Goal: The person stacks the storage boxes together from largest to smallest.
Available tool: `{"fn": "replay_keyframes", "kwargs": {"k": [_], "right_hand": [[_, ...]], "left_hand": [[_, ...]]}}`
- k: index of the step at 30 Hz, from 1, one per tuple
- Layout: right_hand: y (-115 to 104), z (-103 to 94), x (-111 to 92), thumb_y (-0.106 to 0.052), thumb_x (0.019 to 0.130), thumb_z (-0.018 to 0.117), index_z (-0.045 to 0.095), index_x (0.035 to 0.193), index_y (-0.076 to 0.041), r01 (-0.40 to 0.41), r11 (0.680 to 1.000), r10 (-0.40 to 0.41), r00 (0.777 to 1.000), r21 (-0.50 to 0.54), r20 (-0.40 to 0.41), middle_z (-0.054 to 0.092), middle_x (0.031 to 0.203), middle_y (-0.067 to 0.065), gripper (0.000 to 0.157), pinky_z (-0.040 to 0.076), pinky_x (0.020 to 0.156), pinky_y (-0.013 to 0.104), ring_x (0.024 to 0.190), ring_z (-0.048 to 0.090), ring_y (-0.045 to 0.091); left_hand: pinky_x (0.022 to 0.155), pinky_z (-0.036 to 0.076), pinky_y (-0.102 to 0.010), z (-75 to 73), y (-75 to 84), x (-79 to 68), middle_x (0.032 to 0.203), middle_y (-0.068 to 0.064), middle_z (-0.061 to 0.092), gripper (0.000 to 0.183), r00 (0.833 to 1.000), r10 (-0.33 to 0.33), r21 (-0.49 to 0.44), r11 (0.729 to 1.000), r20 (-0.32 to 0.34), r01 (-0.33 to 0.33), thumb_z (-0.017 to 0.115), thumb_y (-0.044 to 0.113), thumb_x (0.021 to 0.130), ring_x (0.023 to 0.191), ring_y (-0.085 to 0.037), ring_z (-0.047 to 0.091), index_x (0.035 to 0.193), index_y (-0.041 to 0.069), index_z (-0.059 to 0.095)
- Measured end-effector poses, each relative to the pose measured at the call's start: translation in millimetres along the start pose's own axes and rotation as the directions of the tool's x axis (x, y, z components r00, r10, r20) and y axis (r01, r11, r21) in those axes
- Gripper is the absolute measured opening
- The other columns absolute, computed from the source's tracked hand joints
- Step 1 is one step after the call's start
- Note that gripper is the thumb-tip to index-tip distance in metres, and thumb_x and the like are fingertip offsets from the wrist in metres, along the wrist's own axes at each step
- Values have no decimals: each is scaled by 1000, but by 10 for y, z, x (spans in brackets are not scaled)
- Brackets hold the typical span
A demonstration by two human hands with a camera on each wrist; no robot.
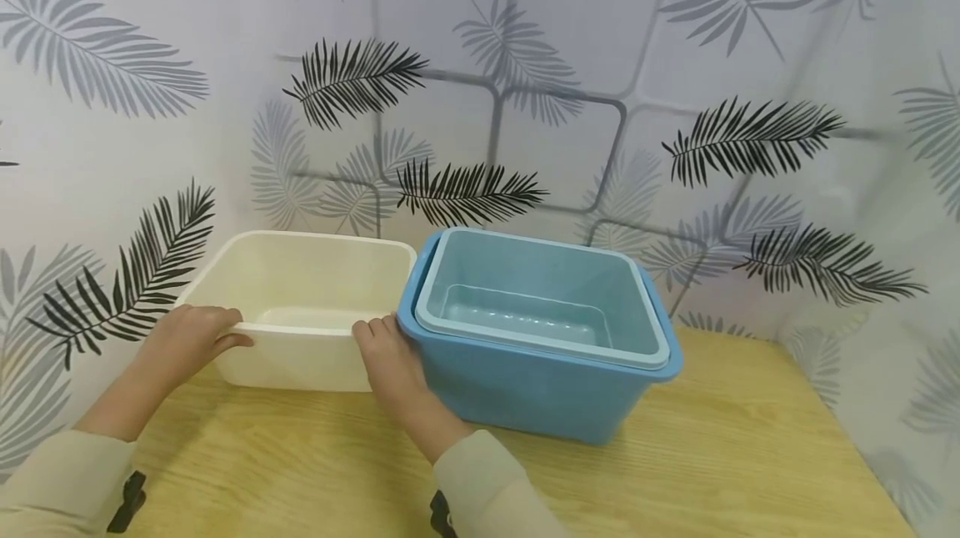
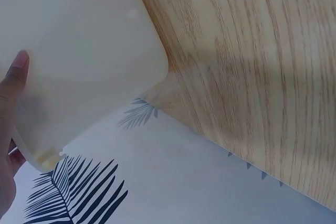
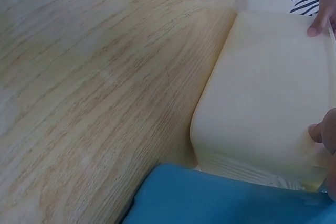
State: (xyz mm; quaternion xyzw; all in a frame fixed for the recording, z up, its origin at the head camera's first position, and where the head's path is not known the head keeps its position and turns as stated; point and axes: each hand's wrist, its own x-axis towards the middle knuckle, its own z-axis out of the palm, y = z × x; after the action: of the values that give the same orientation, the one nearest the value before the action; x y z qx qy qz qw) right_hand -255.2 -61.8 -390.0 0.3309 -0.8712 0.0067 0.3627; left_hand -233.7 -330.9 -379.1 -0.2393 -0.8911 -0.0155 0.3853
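A cream plastic bin [image 1: 292,363] stands on the table at the left, with no contents in sight. My left hand [image 1: 191,338] grips the near-left part of its rim, fingers over the edge and thumb against the front wall. Toward the near-right corner, my right hand [image 1: 393,363] holds the same rim. In the right wrist view the thumb of the right hand [image 3: 328,135] presses on the cream wall [image 3: 257,93]. Close beside that hand stands a blue bin [image 1: 525,388], with a paler blue bin [image 1: 525,250] nested inside it.
The wood-grain table [image 1: 285,463] runs in front of the bins and to their right. Behind and at both sides rises a wall covering [image 1: 555,29] with a leaf pattern. The cream and blue bins stand side by side, very close together.
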Motion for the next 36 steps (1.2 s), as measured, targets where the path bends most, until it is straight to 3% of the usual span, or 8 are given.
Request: {"fn": "replay_keyframes", "kwargs": {"k": [5, 10, 15, 20, 31, 36], "right_hand": [[-3, -30, 26, -2, 78, 67, 60, 92, -15, -7, 1000, 7, 1000, -6, 14, 62, 81, -5, 20, 46, 73, 18, 79, 55, 11], [-27, -83, 52, -7, 77, 72, 62, 90, -16, -25, 999, 26, 998, -25, 58, 63, 79, -5, 18, 45, 69, 17, 75, 54, 10], [-63, -104, 69, -8, 76, 73, 64, 84, -16, -26, 999, 27, 999, -41, 35, 63, 73, -6, 15, 43, 65, 17, 68, 54, 9], [-85, -117, 108, -8, 76, 73, 65, 81, -18, 4, 999, -5, 1000, -53, -21, 66, 72, -7, 13, 43, 66, 18, 66, 55, 9], [-107, -249, 185, -11, 72, 74, 64, 79, -21, 47, 993, -52, 998, -107, -41, 63, 68, -9, 16, 35, 58, 16, 63, 53, 7], [-92, -305, 230, -10, 73, 74, 64, 79, -20, 40, 997, -44, 997, -71, -63, 64, 68, -10, 16, 35, 58, 16, 62, 52, 7]], "left_hand": [[37, 22, -22, 6, 4, 1, 47, 9, 35, 56, 998, 2, 23, 1000, -62, -1, 22, 62, 80, 44, -4, 24, 58, 15, 42], [37, 24, -23, 3, 8, -14, 47, 6, 42, 59, 996, -4, 24, 1000, -92, 6, 22, 61, 81, 40, -8, 32, 59, 13, 48], [37, 32, -27, -40, 12, -36, 48, 3, 49, 63, 994, -7, 24, 1000, -105, 9, 22, 61, 81, 39, -15, 42, 61, 10, 53], [38, 35, -30, -119, -26, -39, 49, 4, 48, 61, 992, -8, 21, 1000, -123, 11, 23, 62, 81, 40, -17, 43, 60, 11, 51], [37, 35, -29, -275, -87, -12, 50, 3, 51, 61, 990, 11, 21, 1000, -143, -8, 24, 62, 82, 41, -17, 43, 62, 12, 53], [37, 36, -28, -360, -93, 36, 53, 1, 56, 63, 985, 5, 20, 1000, -173, -1, 25, 62, 82, 42, -19, 46, 64, 11, 56]]}}
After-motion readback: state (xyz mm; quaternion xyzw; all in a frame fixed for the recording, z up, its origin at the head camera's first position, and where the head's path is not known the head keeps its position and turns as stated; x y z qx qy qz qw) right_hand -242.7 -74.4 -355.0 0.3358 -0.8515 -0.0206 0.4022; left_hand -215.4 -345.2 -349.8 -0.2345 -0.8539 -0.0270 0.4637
